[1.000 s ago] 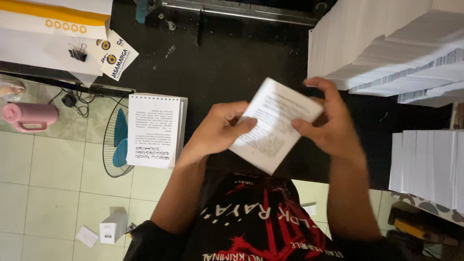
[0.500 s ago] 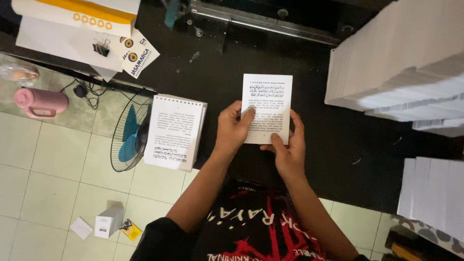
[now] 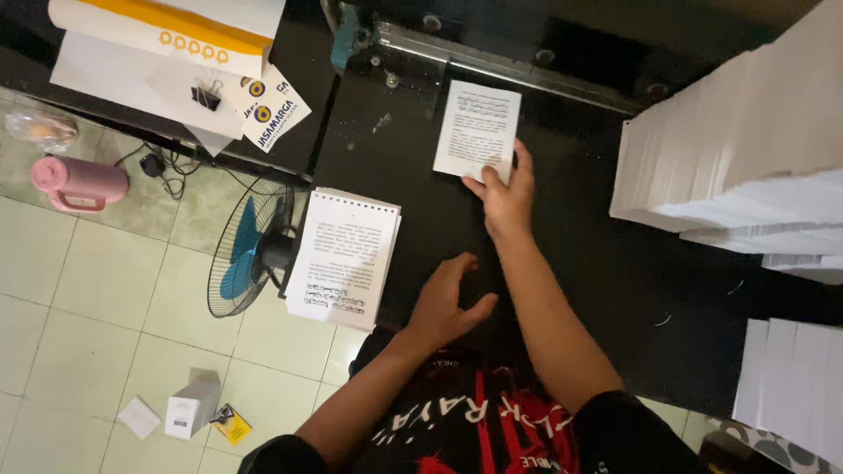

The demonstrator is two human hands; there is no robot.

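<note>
The right hand (image 3: 505, 195) is pressing flat, fingers together, on the lower corner of a small white printed booklet (image 3: 477, 130) lying on the black table (image 3: 606, 290) below a metal rail (image 3: 492, 60). The left hand (image 3: 443, 303) is resting loosely curled and empty, well apart from it. A stack of printed sheets (image 3: 344, 257) is lying at the table edge beside a blue fan (image 3: 248, 248). Tall white paper stacks (image 3: 746, 149) are standing to the right. Small white boxes (image 3: 191, 405) are sitting on the tiled floor (image 3: 97, 298).
</note>
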